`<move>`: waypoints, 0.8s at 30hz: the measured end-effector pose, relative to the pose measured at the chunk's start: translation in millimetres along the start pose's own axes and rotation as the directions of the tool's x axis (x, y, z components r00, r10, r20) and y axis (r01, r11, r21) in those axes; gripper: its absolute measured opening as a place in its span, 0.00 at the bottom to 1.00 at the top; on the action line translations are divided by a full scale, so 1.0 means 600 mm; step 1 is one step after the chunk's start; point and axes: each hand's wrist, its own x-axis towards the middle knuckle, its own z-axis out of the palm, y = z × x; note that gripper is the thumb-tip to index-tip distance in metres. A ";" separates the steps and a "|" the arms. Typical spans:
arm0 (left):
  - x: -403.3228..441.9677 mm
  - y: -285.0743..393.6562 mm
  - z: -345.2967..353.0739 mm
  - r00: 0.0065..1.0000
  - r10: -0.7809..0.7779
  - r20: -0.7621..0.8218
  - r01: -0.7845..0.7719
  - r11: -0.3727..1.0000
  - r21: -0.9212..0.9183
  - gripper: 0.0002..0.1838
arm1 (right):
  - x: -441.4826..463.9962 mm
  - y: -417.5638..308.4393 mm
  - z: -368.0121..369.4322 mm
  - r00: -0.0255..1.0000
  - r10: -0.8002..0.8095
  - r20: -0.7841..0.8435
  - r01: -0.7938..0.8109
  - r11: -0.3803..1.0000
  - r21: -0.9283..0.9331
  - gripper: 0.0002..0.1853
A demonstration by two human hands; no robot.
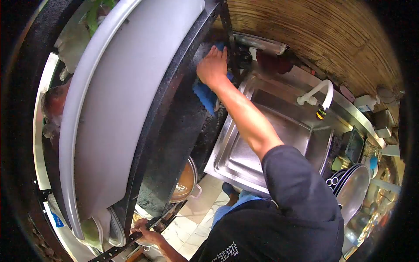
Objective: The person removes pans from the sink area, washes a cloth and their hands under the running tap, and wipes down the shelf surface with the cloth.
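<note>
Right hand [212, 69] lay on a blue cloth [204, 97] at the black shelf's [168, 139] far end — fingers' grip unclear; left hand's [150, 236] fingers clamped a slotted rail [123, 246].

On the black shirt [283, 227], white lettering [226, 252], apparently "VERSION" and "YOURSELF"

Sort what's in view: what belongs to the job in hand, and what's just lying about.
Job in hand, apparently wiping:
blue cloth, under the right hand
dark shelf, beneath the cloth
black rail, at the left hand

Just lying about:
metal pans beside the sink
pot, lower down
</note>
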 end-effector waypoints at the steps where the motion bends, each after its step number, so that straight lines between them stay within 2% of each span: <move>1: -0.003 0.016 0.012 0.999 -0.003 -0.033 0.003 1.000 0.005 0.06 | 0.022 -0.001 0.019 0.995 0.057 -0.081 -0.056 0.998 0.024 0.38; 4: 0.000 0.020 0.010 1.000 0.006 0.015 -0.005 0.999 -0.032 0.07 | 0.069 0.002 0.042 0.985 0.126 -0.119 -0.120 0.991 0.056 0.37; 6: -0.003 0.035 0.021 1.000 -0.022 -0.016 0.022 0.999 0.033 0.06 | 0.047 0.000 0.038 0.982 0.116 -0.151 -0.095 0.985 0.143 0.37; 7: -0.005 0.044 0.026 0.999 -0.027 -0.031 0.027 1.000 -0.005 0.05 | 0.037 -0.004 0.029 0.978 0.114 -0.174 -0.082 0.980 0.183 0.37; 9: -0.007 0.054 0.038 0.998 -0.041 -0.056 0.036 0.995 -0.091 0.03 | -0.045 -0.029 -0.006 0.973 0.091 -0.213 -0.063 0.988 0.139 0.37; 11: -0.007 0.061 0.042 0.996 -0.056 -0.070 0.043 0.985 -0.167 0.03 | -0.136 -0.061 -0.034 0.982 0.077 -0.170 -0.042 0.979 0.202 0.39; 12: -0.009 0.068 0.044 0.997 -0.051 -0.058 0.041 0.987 -0.155 0.03 | -0.174 -0.072 -0.047 0.984 0.033 -0.173 -0.004 0.986 0.167 0.40; 14: -0.009 0.082 0.045 0.999 -0.034 -0.034 0.029 0.992 -0.123 0.03 | -0.182 -0.070 -0.051 0.996 0.044 -0.081 -0.018 0.956 0.294 0.40; 17: -0.008 0.075 0.044 0.999 -0.038 -0.036 0.033 0.991 -0.132 0.02 | -0.103 -0.057 -0.025 0.988 0.066 -0.143 -0.040 0.983 0.178 0.40; 18: -0.008 0.074 0.044 0.998 -0.044 -0.053 0.036 0.989 -0.142 0.02 | -0.062 -0.049 -0.014 0.993 0.073 -0.089 -0.063 0.992 0.112 0.40; 20: -0.009 0.063 0.043 0.994 -0.087 -0.064 0.067 0.962 -0.266 0.06 | 0.011 -0.037 0.015 0.988 0.119 -0.103 -0.111 0.991 0.078 0.41; 22: -0.006 0.060 0.044 0.988 -0.127 -0.085 0.100 0.957 -0.272 0.08 | 0.060 -0.019 0.029 0.998 0.042 -0.046 -0.039 0.998 0.048 0.41; 24: -0.009 0.071 0.048 0.996 -0.063 -0.069 0.040 0.954 -0.296 0.09 | 0.067 -0.028 0.045 0.985 0.051 -0.166 -0.037 0.996 0.082 0.41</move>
